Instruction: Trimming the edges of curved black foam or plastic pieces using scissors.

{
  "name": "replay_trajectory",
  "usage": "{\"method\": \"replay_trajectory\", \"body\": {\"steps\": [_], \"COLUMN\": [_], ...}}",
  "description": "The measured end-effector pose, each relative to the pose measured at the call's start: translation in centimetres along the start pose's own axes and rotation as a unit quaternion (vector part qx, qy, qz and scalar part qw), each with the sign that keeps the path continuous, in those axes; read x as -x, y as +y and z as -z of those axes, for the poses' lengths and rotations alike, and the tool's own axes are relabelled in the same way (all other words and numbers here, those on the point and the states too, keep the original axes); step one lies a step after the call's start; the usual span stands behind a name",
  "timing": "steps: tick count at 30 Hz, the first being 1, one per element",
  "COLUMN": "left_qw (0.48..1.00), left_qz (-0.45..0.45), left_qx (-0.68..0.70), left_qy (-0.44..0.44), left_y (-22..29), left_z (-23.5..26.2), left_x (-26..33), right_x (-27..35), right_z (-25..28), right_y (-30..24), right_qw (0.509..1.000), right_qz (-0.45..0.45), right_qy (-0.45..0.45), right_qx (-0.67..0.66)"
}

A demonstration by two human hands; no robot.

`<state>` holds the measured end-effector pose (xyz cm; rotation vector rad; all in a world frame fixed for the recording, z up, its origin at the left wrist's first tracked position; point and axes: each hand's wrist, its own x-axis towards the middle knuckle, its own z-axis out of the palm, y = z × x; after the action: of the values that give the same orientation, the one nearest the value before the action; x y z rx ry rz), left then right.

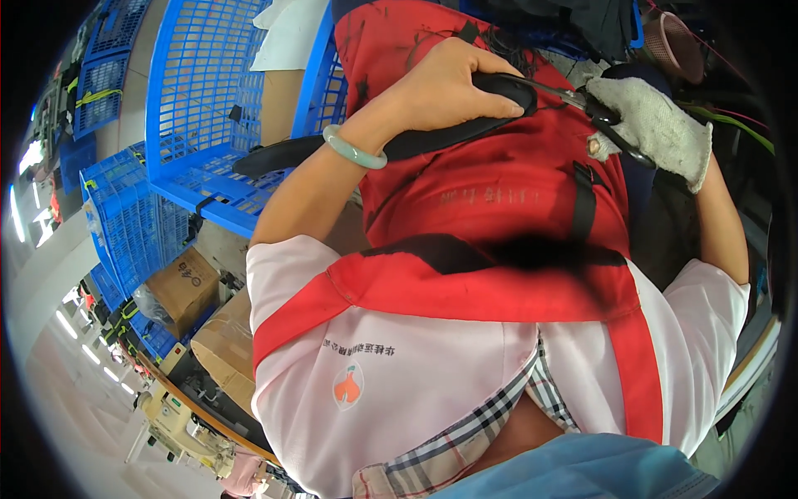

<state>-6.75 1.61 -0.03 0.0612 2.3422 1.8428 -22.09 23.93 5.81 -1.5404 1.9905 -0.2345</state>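
My left hand (445, 87), bare with a pale green bangle at the wrist, closes round the near end of a long black padded strap (420, 143). The strap passes under my left wrist, and its other end lies over the edge of a blue crate. My right hand (657, 125) wears a whitish knitted glove and grips scissors (573, 99) by their black handles. Their blades point left to the strap's end at my left fingers; whether they touch it I cannot tell. Beneath both hands, a red apron (490, 179) covers my lap, with dark thread scraps on it.
Close on my left stands the blue mesh crate (193, 83), with white sheets (289, 33) over its side. More blue crates (125, 224) and cardboard boxes (184, 287) are behind it. A pink basket (672, 46) and dark fabric (600, 25) are at the upper right.
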Motion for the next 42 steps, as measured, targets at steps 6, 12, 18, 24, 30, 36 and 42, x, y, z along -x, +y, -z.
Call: {"method": "replay_trajectory", "body": {"steps": [6,12,18,24,30,36,42], "left_qw": [1.000,0.999,0.976,0.755,0.713,0.806,0.832], "left_qz": [0.020,-0.023,-0.203,-0.024,-0.040,-0.109,-0.125], "left_qx": [0.003,-0.043,0.077,0.652,0.648,0.495,0.463], "left_qy": [-0.014,0.003,0.034,0.069,0.264,0.305,0.279], "left_y": [0.1,-0.9,2.0,-4.3,-3.2,-1.4,-1.1], "left_z": [-0.3,-0.7,-2.9,-4.8,-3.0,-2.0,-1.3], "left_x": [-0.2,-0.4,4.3,4.3,3.0,3.0,3.0], "right_x": [-0.3,-1.6,-2.5,-2.9,-3.2,-3.1,-3.3], "right_z": [0.8,0.5,1.5,-1.3,-4.0,-6.9,-6.7], "right_y": [0.4,1.6,0.5,-1.8,-3.7,-2.7,-3.3], "right_qw": [0.997,0.985,0.967,0.931,0.983,0.973,0.971], "right_qz": [-0.056,-0.114,-0.131,-0.100,-0.065,0.015,0.021], "right_qy": [-0.058,-0.070,-0.110,-0.003,0.065,0.194,0.149], "right_qx": [0.010,-0.113,-0.188,-0.350,-0.161,-0.125,-0.188]}}
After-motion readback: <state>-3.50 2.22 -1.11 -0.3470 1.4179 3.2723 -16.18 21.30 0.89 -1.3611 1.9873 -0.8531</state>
